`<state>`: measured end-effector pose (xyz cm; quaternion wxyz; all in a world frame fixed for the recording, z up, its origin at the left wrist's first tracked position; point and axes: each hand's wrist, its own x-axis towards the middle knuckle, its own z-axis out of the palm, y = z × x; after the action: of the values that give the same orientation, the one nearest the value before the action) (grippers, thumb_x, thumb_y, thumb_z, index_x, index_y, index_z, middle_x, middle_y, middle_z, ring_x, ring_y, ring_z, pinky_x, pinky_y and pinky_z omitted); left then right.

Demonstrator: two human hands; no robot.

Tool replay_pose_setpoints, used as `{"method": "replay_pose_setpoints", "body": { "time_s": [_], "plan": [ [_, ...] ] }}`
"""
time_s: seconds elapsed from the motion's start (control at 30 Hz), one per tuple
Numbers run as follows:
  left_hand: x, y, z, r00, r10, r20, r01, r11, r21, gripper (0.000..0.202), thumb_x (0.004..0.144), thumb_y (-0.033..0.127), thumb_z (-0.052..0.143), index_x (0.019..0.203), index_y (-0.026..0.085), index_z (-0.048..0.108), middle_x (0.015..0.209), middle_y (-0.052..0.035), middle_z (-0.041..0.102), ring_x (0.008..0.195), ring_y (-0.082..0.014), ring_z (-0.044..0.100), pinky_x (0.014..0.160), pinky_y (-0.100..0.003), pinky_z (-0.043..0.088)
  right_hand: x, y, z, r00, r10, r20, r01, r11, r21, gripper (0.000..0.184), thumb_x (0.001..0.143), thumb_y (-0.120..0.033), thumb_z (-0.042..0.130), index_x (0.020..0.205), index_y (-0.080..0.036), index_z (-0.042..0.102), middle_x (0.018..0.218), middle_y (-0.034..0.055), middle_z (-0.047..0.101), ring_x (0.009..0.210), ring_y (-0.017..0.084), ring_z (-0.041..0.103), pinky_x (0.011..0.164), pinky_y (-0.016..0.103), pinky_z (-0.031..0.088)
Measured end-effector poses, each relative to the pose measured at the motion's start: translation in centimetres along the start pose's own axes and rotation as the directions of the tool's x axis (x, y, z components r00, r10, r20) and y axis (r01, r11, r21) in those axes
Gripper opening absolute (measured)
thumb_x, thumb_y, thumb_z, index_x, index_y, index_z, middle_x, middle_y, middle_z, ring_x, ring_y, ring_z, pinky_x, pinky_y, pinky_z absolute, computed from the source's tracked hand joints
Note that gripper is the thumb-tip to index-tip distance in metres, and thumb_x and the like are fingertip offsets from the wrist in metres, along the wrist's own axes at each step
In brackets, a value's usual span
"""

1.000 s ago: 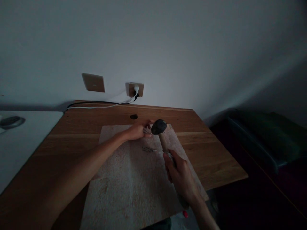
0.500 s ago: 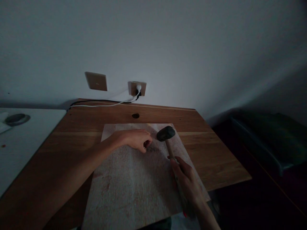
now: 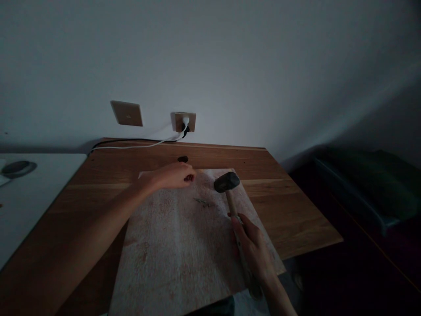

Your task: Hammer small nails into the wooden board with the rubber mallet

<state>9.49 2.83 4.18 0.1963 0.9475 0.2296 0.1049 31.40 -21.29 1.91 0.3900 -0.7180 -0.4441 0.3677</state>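
A pale board (image 3: 171, 254) lies on a wooden table (image 3: 98, 175). My right hand (image 3: 251, 250) is closed round the wooden handle of a hammer (image 3: 226, 182), whose dark head hovers over the board's far right part. My left hand (image 3: 173, 176) rests near the board's far edge with its fingers curled in a pinch; what they hold is too small to make out. A few small nails (image 3: 201, 201) lie on the board between the two hands.
A wall socket (image 3: 183, 121) with a white plug and cables sits behind the table, beside a blank plate (image 3: 126, 113). A white surface (image 3: 29, 188) adjoins the table on the left. Dark furniture (image 3: 362, 188) stands at the right.
My left hand went down to the loose nails, then drew back towards the board's far edge with fingers pinched. The hammer head dropped slightly lower and to the right.
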Motion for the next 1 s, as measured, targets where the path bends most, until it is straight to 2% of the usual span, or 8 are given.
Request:
{"method": "replay_pose_setpoints", "body": {
  "time_s": [0.17, 0.33, 0.53, 0.63, 0.8, 0.93, 1.0],
  "plan": [
    [0.4, 0.1, 1.3, 0.998, 0.056, -0.038, -0.055, 0.998, 0.011, 0.018, 0.084, 0.006, 0.059, 0.086, 0.018, 0.072, 0.084, -0.0025, 0.07, 0.074, -0.0145, 0.063, 0.072, -0.026, 0.043, 0.1, 0.0, 0.1, 1.0, 0.005, -0.004, -0.005, 1.0, -0.009, 0.057, 0.094, -0.072, 0.048, 0.097, -0.018, 0.065, 0.059, -0.0057, 0.05, 0.046, 0.013, 0.052, 0.04, 0.023, 0.042],
    [0.4, 0.9, 1.6, 0.994, 0.079, -0.071, -0.069, 0.988, 0.139, 0.014, 0.09, 0.011, 0.062, 0.088, 0.018, 0.074, 0.088, -0.0046, 0.07, 0.08, -0.0167, 0.064, 0.076, -0.028, 0.044, 0.1, -0.1, 0.2, 1.0, 0.019, 0.007, -0.02, 0.999, 0.027, 0.058, 0.094, -0.07, 0.049, 0.111, -0.017, 0.065, 0.058, -0.0073, 0.048, 0.044, 0.014, 0.051, 0.039, 0.023, 0.042],
    [0.6, 1.2, 2.4, 0.986, 0.122, -0.115, -0.1, 0.978, 0.186, 0.015, 0.092, 0.009, 0.061, 0.09, 0.018, 0.073, 0.092, -0.0056, 0.071, 0.085, -0.0181, 0.068, 0.077, -0.028, 0.047, 0.3, -0.4, 0.2, 1.0, 0.016, 0.0, -0.016, 1.0, 0.017, 0.058, 0.093, -0.07, 0.049, 0.108, -0.016, 0.066, 0.058, -0.0072, 0.048, 0.043, 0.013, 0.051, 0.038, 0.023, 0.041],
    [0.9, 0.8, 3.4, 0.981, 0.095, -0.167, -0.079, 0.992, 0.1, 0.013, 0.094, 0.012, 0.062, 0.097, 0.019, 0.073, 0.096, -0.0059, 0.073, 0.088, -0.0183, 0.069, 0.08, -0.028, 0.048, 0.3, -0.4, 0.2, 1.0, 0.007, 0.008, -0.007, 1.0, 0.017, 0.057, 0.093, -0.071, 0.049, 0.105, -0.017, 0.065, 0.057, -0.0076, 0.048, 0.041, 0.013, 0.051, 0.037, 0.023, 0.041],
    [0.4, 0.1, 4.7, 0.963, -0.031, -0.267, -0.006, 0.99, -0.138, 0.011, 0.094, 0.015, 0.063, 0.1, 0.02, 0.072, 0.097, -0.0039, 0.071, 0.087, -0.0172, 0.068, 0.082, -0.029, 0.05, 0.2, -0.4, 0.1, 1.0, -0.008, 0.01, 0.007, 1.0, 0.014, 0.055, 0.094, -0.071, 0.048, 0.099, -0.018, 0.065, 0.055, -0.0074, 0.047, 0.042, 0.013, 0.051, 0.039, 0.023, 0.04],
    [0.0, 0.0, 5.0, 0.954, -0.036, -0.298, -0.022, 0.982, -0.188, 0.008, 0.095, 0.019, 0.065, 0.097, 0.02, 0.073, 0.1, -0.0051, 0.071, 0.092, -0.0188, 0.068, 0.086, -0.032, 0.05, 0.1, -0.2, -0.1, 1.0, 0.017, 0.013, -0.017, 1.0, -0.008, 0.057, 0.093, -0.073, 0.048, 0.096, -0.019, 0.065, 0.058, -0.0065, 0.047, 0.045, 0.013, 0.05, 0.04, 0.023, 0.041],
    [0.0, 0.0, 5.0, 0.953, -0.045, -0.299, -0.024, 0.974, -0.224, 0.009, 0.093, 0.016, 0.065, 0.096, 0.019, 0.073, 0.1, -0.0052, 0.072, 0.092, -0.0189, 0.069, 0.087, -0.032, 0.05, 0.1, -0.1, -0.2, 1.0, 0.022, 0.017, -0.022, 1.0, -0.005, 0.057, 0.094, -0.073, 0.049, 0.1, -0.018, 0.066, 0.06, -0.0061, 0.047, 0.046, 0.013, 0.049, 0.041, 0.023, 0.041]
  ]
}}
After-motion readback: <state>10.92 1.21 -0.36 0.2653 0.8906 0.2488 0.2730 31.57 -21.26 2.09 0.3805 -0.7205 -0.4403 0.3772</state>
